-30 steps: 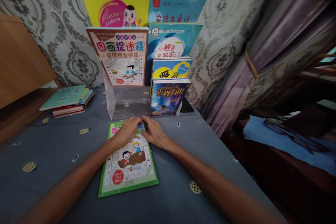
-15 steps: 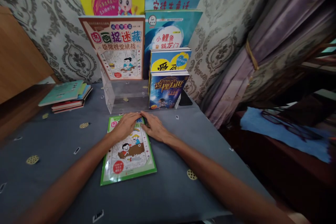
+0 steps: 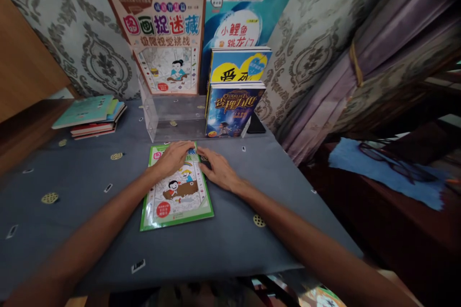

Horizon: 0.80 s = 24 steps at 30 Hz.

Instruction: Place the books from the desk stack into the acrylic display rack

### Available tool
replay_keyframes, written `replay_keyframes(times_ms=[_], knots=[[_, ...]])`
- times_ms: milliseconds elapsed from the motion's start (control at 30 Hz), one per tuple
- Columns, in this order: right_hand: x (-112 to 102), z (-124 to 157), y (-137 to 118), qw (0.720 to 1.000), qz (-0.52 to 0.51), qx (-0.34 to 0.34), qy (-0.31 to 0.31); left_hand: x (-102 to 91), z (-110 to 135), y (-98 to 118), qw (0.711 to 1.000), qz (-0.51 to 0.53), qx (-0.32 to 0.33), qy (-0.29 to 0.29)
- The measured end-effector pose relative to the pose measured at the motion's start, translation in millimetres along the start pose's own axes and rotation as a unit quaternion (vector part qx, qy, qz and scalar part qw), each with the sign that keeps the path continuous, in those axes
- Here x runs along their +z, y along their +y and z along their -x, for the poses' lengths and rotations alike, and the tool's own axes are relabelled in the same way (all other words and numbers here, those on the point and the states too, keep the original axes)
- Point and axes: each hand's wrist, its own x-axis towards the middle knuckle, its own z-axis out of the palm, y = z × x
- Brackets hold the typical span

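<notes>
A thin green-bordered picture book lies flat on the cloth-covered table, its cover facing up. My left hand rests across its upper part with the fingers stretched out, hiding some of the title. Beside the book's upper right corner is my right hand, fingers extended and thumb apart, with nothing visible in it. Just beyond both hands stands a clear acrylic rack. It bears a brown-bordered picture book on the left and a dark blue book at the front right.
More books stand in the rack, including a teal one and a blue-and-yellow one. A stack of books lies at the left. Behind the rack's right side is a black phone-like object. Glasses rest on a blue cloth at the right.
The view has tilted downward, so the table's front edge now shows. My right hand has shifted slightly right, away from my left hand. The green-bordered book stays under my left hand.
</notes>
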Motion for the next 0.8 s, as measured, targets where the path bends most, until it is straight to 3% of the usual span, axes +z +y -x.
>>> replay_keyframes(times_ms=[267,800], knots=[[-0.6,22.9,-10.5,0.999,0.028,-0.024,-0.003,-0.5,0.2,2.5,1.000,-0.011,-0.004,-0.005],[-12.9,97.3,-39.8,0.993,0.027,-0.110,-0.033,-1.9,1.2,-3.0,1.000,-0.019,0.019,-0.010]])
